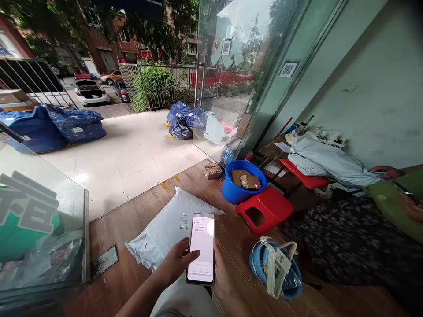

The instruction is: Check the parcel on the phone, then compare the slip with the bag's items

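A smartphone [201, 248] with a lit white and pink screen is held upright in front of me. My left hand [176, 262] grips its left edge, with the thumb resting on the lower screen. My right hand [224, 275] cups the phone's right edge and underside; only part of that hand shows. Just behind the phone, a white plastic parcel bag [163, 231] with a printed label lies flat on the wooden floor [132, 220].
A blue basin [231, 191] holding cardboard boxes sits beside a red stool [274, 202]. A blue tub [256, 264] holds white hangers [276, 264]. Another person's hand [383, 171] rests on grey parcels [330, 160] at right. A glass panel [39, 220] stands left, and blue sacks [183, 119] lie outside.
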Tool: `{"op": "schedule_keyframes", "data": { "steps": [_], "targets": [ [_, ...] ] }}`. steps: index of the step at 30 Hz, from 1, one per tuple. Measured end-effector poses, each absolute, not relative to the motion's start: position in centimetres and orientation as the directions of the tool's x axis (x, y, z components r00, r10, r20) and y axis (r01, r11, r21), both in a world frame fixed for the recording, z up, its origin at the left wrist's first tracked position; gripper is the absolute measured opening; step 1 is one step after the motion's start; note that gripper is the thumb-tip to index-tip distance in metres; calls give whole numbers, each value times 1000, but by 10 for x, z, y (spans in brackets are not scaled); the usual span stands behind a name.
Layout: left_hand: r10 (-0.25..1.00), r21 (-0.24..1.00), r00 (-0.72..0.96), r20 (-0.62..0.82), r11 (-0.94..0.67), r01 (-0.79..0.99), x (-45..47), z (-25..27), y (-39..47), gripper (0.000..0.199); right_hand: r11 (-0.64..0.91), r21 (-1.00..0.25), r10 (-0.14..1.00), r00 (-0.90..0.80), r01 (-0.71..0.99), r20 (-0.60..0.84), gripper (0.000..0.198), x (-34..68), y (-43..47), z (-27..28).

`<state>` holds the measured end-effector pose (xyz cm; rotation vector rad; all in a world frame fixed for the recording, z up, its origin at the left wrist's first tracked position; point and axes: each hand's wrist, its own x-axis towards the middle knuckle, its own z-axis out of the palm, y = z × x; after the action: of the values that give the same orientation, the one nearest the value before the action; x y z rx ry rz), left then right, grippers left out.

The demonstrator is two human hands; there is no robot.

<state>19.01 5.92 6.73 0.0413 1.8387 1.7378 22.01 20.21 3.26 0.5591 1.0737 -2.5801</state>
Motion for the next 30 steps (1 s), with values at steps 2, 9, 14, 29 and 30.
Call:
{"op": "schedule_keyframes", "data": {
  "steps": [2,9,14,29,30],
  "targets": [
    [426,920,-818,-387,126,-370,192,65,61,68,-688,-615,-83,-883,386,-462,71,221,204,31],
    [443,922,-818,-366,57,-382,199,71,69,59,-707,-627,-21,-895,329,-446,68,224,209,26],
    [466,977,-862,-199,168,-134,208,66,74,88,-680,-685,57,-912,262,-405,64,225,209,36],
    [464,985,-877,-128,162,-58,210,76,82,89,-632,-716,80,-894,297,-442,67,228,210,34],
    [462,985,-878,-126,161,-57,210,76,82,88,-630,-716,75,-895,300,-441,68,228,211,34]
  ]
}}
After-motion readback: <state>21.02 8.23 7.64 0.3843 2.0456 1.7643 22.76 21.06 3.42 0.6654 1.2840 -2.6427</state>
